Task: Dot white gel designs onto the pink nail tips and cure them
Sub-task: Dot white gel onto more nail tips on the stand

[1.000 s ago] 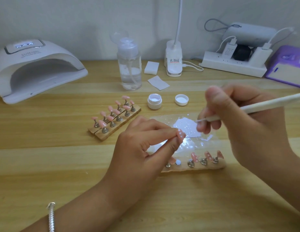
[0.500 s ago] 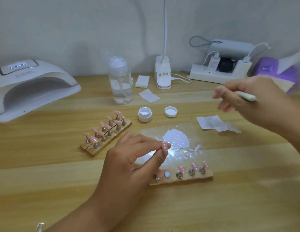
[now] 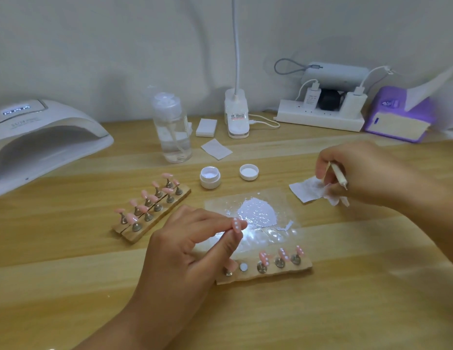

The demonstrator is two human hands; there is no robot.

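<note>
Left hand pinches dotted pink nail tip between fingers; right hand grips dotting pen, fingers touching wipe on surface.

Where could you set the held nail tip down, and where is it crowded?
Bare wood lies along the table's near edge, in front of the near stand, and between the curing lamp and the back stands. Crowded: the middle, around gel jar, palette film, wipe, left hand and right hand.

Left hand pinches a dotted pink nail tip; right hand holds the dotting pen over a wipe.
</note>
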